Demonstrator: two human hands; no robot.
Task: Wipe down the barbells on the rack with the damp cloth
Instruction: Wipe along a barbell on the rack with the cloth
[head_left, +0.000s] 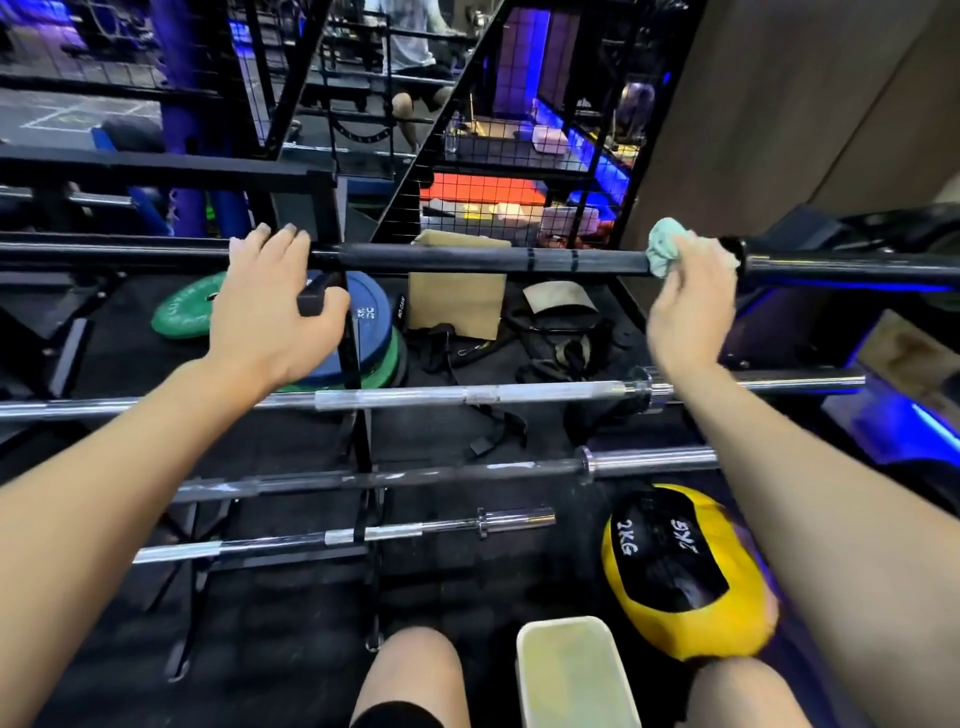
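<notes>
A black barbell (467, 259) lies across the top of the rack (358, 436). My right hand (691, 306) grips a pale green damp cloth (664, 253) wrapped on that bar near its right collar. My left hand (270, 306) rests on the same bar at the left, fingers curled over it, thumb by the rack's black post top. Below it lie a silver barbell (467, 395), a darker barbell (415, 475) and a short one (343, 535).
A white tub of liquid (571, 670) stands between my knees. A yellow and black 2 kg ball (680, 571) lies to its right. Blue and green weight plates (369, 332), a cardboard piece (457, 296) and straps lie behind the rack. Wire mesh fencing stands beyond.
</notes>
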